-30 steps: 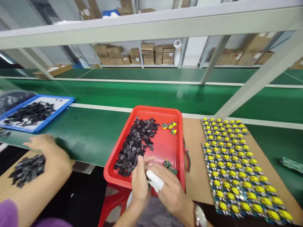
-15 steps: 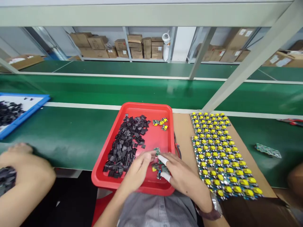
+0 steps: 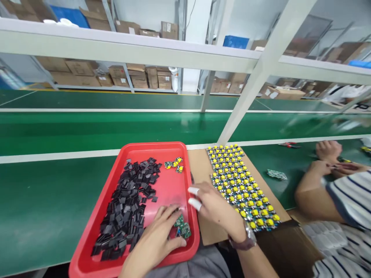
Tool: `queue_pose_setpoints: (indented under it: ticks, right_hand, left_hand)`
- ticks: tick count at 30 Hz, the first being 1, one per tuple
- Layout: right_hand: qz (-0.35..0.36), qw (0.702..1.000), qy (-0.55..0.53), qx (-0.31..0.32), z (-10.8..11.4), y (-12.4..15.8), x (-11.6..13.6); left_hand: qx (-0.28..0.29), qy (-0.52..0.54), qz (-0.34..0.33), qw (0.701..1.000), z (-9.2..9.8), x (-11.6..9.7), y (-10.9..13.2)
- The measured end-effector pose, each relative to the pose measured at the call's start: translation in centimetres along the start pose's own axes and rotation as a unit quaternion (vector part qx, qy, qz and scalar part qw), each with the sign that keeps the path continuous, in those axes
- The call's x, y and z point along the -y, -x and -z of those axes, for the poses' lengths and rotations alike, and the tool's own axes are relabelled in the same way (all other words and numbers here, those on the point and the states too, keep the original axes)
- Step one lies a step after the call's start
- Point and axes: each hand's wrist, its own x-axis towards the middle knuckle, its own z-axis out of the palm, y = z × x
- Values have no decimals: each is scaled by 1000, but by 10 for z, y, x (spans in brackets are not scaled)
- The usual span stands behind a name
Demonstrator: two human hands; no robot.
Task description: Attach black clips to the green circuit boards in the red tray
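Green circuit boards (image 3: 183, 228) are seen in the near right corner of the red tray (image 3: 156, 145), partly framed by the left hand (image 3: 156, 236), whose thumb and fingers are spread around the small cluster; whether the boards are touched cannot be told. Half a second earlier, both hands were held close together above this corner; they have since been parted, and the right hand (image 3: 216, 204) has been drawn outward to the tray's right rim. Its two fingers fitted with white covers (image 3: 194, 203) are held apart; its thumb is hidden, so whether anything is pinched cannot be told. By this parting, it is judged, shared handling has been broken off, and the cluster is left to the left hand. Black pieces (image 3: 127, 204) are heaped along the tray's left side, and a few yellow-topped boards (image 3: 175, 164) are grouped near its far right corner. To the right, yellow-topped modules (image 3: 243, 185) are set in rows on a cardboard sheet (image 3: 208, 231). Beyond it, a lone board (image 3: 276, 175) and red-handled pliers (image 3: 290, 145) are laid on the green tabletop (image 3: 52, 216), near a co-worker's striped sleeve (image 3: 353, 197). Behind a white frame (image 3: 249, 88), cartons (image 3: 139, 79) are stacked on shelving.
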Motion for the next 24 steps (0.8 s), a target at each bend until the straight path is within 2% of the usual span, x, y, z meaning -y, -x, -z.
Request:
queue_pose_setpoints:
  ticks: [4, 6, 9, 12, 15, 20, 24]
  right_hand:
    - [-176, 973, 145, -25, 25, -1, -59]
    - [-224, 960, 165, -22, 31, -3, -83]
    - [-259, 950, 175, -3, 36, -12, -104]
    - [-280, 944, 172, 13, 39, -28, -111]
    - [-309, 939, 151, 24, 38, -46, -110]
    - [-354, 933, 57, 17, 31, -71, -103]
    - [-367, 926, -74, -39, 36, -84, -106]
  left_hand:
    - [-1, -21, -31, 999, 0, 9, 2]
    - [-31, -29, -45, 998, -3, 15, 2]
    - [-110, -44, -59, 991, -6, 23, 0]
    - [-188, -55, -70, 978, -9, 30, 1]
    - [-236, -54, -94, 966, -11, 34, 3]
    - [-266, -33, -132, 954, -14, 32, 6]
    - [-268, 12, -125, 955, -5, 29, 8]
